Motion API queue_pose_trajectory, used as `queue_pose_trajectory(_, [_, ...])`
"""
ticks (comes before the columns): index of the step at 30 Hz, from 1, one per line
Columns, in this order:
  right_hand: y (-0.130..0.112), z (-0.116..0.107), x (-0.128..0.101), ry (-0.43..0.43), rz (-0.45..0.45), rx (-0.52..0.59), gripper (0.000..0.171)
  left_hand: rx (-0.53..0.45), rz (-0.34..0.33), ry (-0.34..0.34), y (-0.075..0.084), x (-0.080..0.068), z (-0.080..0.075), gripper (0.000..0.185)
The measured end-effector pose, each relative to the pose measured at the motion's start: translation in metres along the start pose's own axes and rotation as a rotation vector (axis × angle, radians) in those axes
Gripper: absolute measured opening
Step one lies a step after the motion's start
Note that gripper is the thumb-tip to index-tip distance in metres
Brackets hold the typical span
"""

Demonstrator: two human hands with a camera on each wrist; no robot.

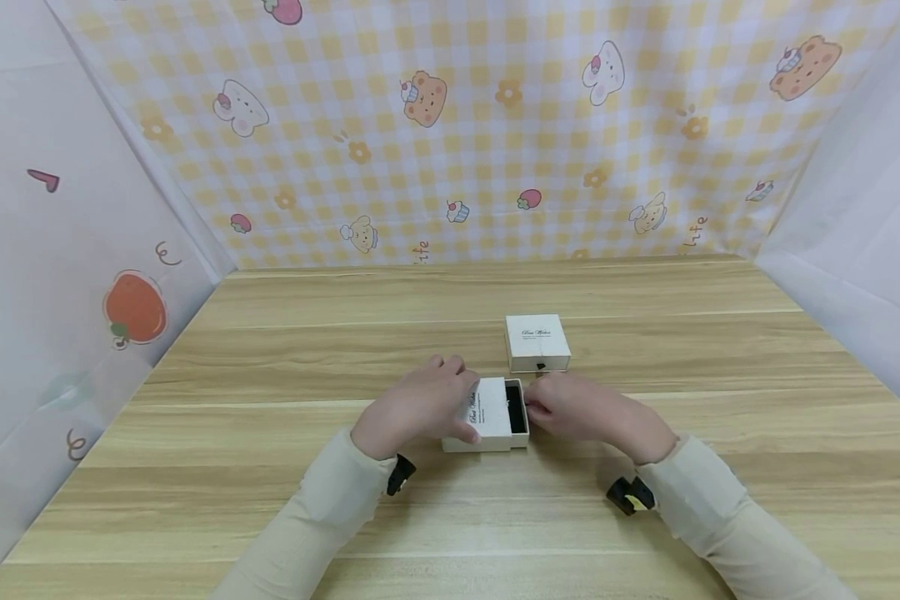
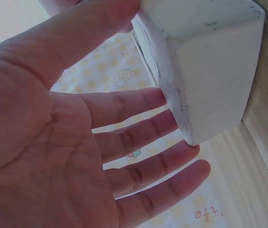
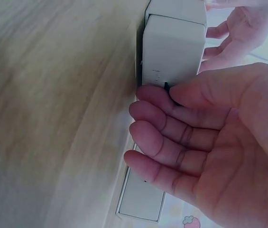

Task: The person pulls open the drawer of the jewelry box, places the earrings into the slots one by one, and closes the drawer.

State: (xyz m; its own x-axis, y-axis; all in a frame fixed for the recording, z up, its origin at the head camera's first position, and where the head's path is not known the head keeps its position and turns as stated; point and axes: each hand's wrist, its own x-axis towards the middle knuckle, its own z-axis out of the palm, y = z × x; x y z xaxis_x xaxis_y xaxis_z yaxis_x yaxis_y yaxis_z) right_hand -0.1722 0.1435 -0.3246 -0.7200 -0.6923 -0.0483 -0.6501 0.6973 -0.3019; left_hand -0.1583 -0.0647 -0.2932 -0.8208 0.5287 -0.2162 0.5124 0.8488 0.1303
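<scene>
White card, matte and a little scuffed at its edges, makes up the small drawer box (image 1: 487,414) lying near the middle of the surface (image 1: 270,500), somewhat toward its near edge; its inner tray is slid partway out to the right, showing a dark lining. The left hand (image 1: 420,406) steadies the sleeve, thumb across the top and fingers (image 2: 138,137) loosely spread along the far side, holding rather than squeezing. The right hand (image 1: 581,410) pinches a small dark pull tab at the tray's end between thumb and forefinger (image 3: 171,95). The box looks light and stiff but crushable, so the flat walls of the sleeve and the tab seem the safest holds. A second, closed box (image 1: 537,342) sits just behind, apart from the first.
</scene>
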Motion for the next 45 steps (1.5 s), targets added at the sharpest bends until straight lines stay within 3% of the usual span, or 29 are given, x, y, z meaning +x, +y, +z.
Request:
queue_pose_trajectory(17, [-0.0044, 0.0076, 0.0048, 0.051, -0.045, -0.028, 0.018, 0.000, -0.002, 0.012, 0.0008, -0.0008, -0.0004, 0.069])
queue_pose_trajectory(45, [-0.0087, 0.0092, 0.0057, 0.055, -0.097, -0.006, 0.013, -0.005, 0.022, 0.017, 0.0008, -0.0008, -0.0012, 0.066])
